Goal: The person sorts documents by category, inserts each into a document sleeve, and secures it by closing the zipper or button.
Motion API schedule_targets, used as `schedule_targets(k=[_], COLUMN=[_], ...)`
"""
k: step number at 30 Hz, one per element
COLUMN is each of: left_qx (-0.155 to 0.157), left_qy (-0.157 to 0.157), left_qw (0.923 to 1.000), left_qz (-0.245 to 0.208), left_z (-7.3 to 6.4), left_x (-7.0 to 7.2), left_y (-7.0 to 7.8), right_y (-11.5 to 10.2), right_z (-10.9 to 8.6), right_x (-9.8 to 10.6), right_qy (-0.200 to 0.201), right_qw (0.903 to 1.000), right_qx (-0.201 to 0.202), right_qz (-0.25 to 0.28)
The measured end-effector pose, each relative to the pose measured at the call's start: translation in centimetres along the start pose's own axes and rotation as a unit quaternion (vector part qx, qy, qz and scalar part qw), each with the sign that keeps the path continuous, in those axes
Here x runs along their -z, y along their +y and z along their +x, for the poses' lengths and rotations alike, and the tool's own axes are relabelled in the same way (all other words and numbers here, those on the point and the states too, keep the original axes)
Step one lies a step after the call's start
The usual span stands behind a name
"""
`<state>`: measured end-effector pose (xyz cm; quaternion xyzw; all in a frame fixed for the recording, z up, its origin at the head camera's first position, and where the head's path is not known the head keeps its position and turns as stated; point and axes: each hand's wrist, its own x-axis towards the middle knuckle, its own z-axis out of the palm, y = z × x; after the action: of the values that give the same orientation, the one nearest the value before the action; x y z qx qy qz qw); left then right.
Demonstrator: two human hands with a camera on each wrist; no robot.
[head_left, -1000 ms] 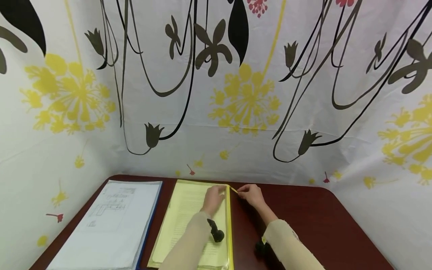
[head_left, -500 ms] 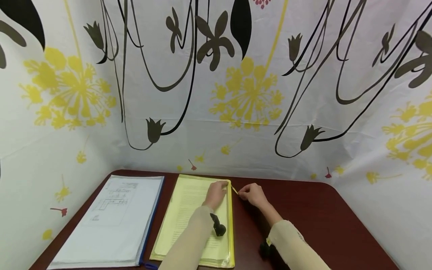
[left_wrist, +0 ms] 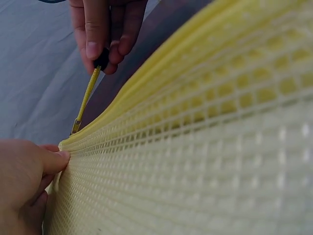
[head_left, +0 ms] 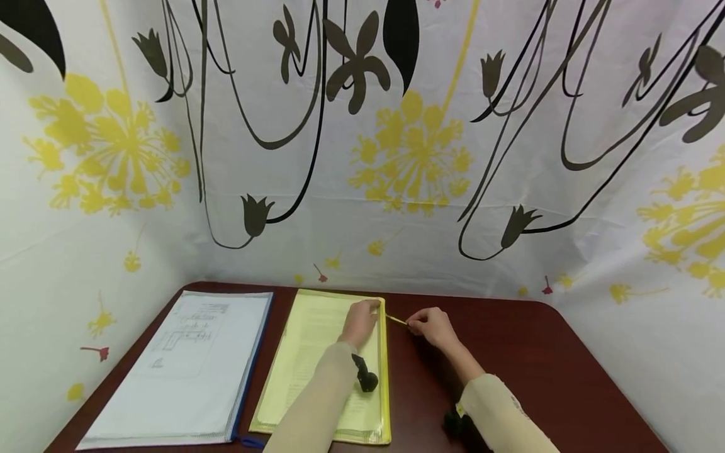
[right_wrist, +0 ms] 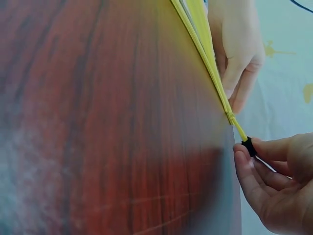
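A yellow mesh zipper pouch (head_left: 306, 365), with printed sheets showing through it, lies on the table. My left hand (head_left: 358, 324) is at its far right corner; in the left wrist view the thumb and fingers pinch that mesh corner. Just right of the corner, my right hand (head_left: 435, 327) pinches the black end (right_wrist: 249, 146) of a yellow zipper pull (left_wrist: 88, 94) between thumb and fingers. The pull stretches straight out from a small slider (right_wrist: 230, 117) at the corner. Along the pouch's right side runs the yellow zipper (right_wrist: 208, 63).
To the left lies a second pouch (head_left: 175, 390) with a blue edge and a sheet bearing a line drawing. A blue pull (head_left: 252, 442) sticks out at its near right corner. Behind the dark red table (head_left: 510, 371) hangs a flower-patterned curtain (head_left: 317, 189).
My right hand has moved slightly right, and the yellow pull now points out more sideways from the corner. My left hand keeps its place on the pouch. The head view has shifted a little.
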<state>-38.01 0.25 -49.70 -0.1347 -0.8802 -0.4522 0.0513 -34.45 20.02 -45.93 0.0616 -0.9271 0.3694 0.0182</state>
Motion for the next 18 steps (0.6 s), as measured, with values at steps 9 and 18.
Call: schedule_targets(k=[9,18], left_qx=[-0.005,-0.009], left_qy=[0.001,0.007], left_qw=[0.9999,0.9996], left_qz=[0.009,0.025], left_z=[0.3,0.3], left_x=[0.1,-0.1], left_y=[0.0,-0.2], right_y=[-0.2,0.2], right_z=[-0.5,-2.4], right_x=[0.0,0.4], right_qy=[-0.024,-0.061], right_qw=[0.9997,0.9978], right_qx=[-0.004,0.005], right_qz=[0.009,0.025])
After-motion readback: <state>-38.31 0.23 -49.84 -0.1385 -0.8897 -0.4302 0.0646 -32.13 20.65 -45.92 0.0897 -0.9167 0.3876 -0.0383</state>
